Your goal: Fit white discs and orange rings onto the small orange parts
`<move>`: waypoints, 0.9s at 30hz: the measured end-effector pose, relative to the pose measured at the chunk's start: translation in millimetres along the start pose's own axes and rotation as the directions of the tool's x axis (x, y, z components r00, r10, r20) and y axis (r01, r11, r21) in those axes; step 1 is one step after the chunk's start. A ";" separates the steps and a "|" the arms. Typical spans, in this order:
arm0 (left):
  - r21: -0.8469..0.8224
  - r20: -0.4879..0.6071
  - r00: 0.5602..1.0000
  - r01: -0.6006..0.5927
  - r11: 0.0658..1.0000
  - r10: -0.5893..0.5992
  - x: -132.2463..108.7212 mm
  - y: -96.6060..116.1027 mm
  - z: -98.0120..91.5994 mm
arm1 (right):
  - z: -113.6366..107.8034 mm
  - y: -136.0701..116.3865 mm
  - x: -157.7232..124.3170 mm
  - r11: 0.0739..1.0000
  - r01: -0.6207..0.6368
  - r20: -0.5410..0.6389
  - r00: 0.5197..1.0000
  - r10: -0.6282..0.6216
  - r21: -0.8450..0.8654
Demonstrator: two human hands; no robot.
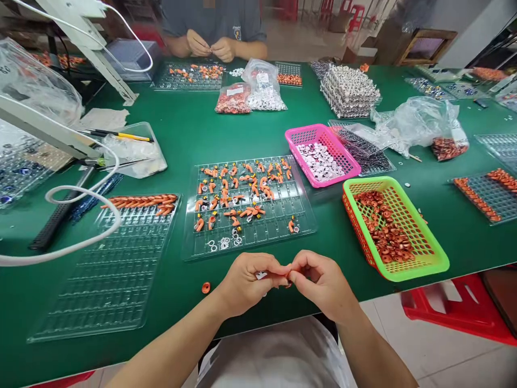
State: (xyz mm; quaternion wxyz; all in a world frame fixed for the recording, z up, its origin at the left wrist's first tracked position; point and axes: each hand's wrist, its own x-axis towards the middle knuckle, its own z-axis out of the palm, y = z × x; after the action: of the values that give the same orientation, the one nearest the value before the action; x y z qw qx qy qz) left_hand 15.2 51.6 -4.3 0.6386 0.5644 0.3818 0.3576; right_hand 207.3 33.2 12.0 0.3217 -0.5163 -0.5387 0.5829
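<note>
My left hand point(252, 283) and my right hand point(325, 285) meet at the table's front edge, fingertips pinched together on a small orange part point(288, 273), mostly hidden by the fingers. A bit of white point(262, 275) shows inside my left hand; its kind is unclear. To the left of that hand, an orange-red disc with a hole point(205, 288) lies on the table. Just beyond both hands sits a clear compartment tray point(278, 215) with many curved orange pieces point(266, 191) and several white rings point(225, 243).
A green basket point(434, 261) of orange-red discs and a pink basket point(293, 134) of white discs stand at right. On the left are another clear tray point(109, 291), a hammer point(60, 215) and a white coiled cable point(92, 237). Across the table, a person's hands point(212, 47) work over parts.
</note>
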 end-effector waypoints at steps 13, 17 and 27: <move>-0.130 -0.074 0.997 -0.015 0.991 0.006 -1.5 -7.2 -0.2 | 6.8 -0.1 2.2 0.960 0.200 -0.100 0.970 -0.222 -0.198; -0.259 -0.068 0.997 0.018 0.966 -0.037 -1.2 -4.7 1.9 | 3.0 -7.0 1.5 0.959 0.192 -0.085 0.973 -0.214 -0.210; -0.266 -0.023 0.993 -0.118 0.957 0.116 -5.8 -3.7 0.0 | 3.9 -20.3 -3.4 0.939 0.217 -0.037 0.971 -0.235 -0.266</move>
State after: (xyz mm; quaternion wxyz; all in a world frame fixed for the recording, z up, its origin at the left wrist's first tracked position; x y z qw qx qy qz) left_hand 12.7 46.1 -7.4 0.6853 0.4934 0.2983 0.4450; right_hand 200.8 33.2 32.0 0.3343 -0.5080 -0.6549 0.4486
